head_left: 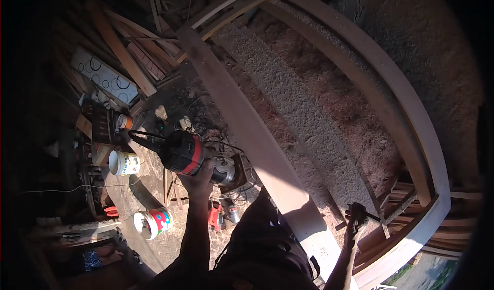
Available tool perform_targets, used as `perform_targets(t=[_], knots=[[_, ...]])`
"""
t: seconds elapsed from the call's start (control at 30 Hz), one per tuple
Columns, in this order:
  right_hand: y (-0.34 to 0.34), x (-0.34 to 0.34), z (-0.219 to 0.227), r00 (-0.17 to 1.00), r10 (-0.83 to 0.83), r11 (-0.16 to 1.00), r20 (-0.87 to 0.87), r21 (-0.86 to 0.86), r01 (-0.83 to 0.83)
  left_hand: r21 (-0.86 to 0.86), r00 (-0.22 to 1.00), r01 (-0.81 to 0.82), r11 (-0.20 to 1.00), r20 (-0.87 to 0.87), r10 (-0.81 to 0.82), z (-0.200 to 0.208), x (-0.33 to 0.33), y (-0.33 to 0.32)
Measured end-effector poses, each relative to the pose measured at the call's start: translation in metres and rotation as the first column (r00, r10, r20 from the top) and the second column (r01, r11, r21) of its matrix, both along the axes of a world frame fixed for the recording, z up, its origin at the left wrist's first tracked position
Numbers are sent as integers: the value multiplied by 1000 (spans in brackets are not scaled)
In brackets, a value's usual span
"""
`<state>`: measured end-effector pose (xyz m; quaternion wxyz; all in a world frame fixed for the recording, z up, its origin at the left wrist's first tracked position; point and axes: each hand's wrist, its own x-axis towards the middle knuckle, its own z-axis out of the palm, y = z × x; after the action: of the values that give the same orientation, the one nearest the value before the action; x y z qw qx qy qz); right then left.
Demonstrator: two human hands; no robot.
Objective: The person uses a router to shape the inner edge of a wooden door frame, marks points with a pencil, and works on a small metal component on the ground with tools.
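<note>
My left hand (199,181) is closed round a power router (181,153), which has a black and red motor body and a metal base. The tool lies tilted on its side in the air, its base toward a large wooden frame (247,130), and a black cord leaves its rear end. My right hand (355,218) is closed over the near right part of the frame's opening, round a thin dark bar-like thing (372,217). Shade hides what kind of thing that is. The frame's near long board runs past my legs, partly in sunlight.
White buckets (123,163) and a colourful bucket (152,224) stand on the floor at left. A red power tool (216,216) lies near my feet. Planks (121,48) are piled at the far left. Shavings (309,79) cover the ground inside the frame.
</note>
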<state>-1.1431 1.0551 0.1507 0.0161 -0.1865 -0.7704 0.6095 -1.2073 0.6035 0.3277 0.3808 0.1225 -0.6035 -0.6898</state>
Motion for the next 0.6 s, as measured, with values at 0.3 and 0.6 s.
perform_targets(t=[0.3,0.6], knots=[[-185,-71,6,988,137,979,64,-161,-126,-232,999,47,972,-7,-50,-1,-56,-129],[-273,-136,27,986,166,949,19,-274,-154,-68,996,-19,998,-88,13,20,-92,-221]])
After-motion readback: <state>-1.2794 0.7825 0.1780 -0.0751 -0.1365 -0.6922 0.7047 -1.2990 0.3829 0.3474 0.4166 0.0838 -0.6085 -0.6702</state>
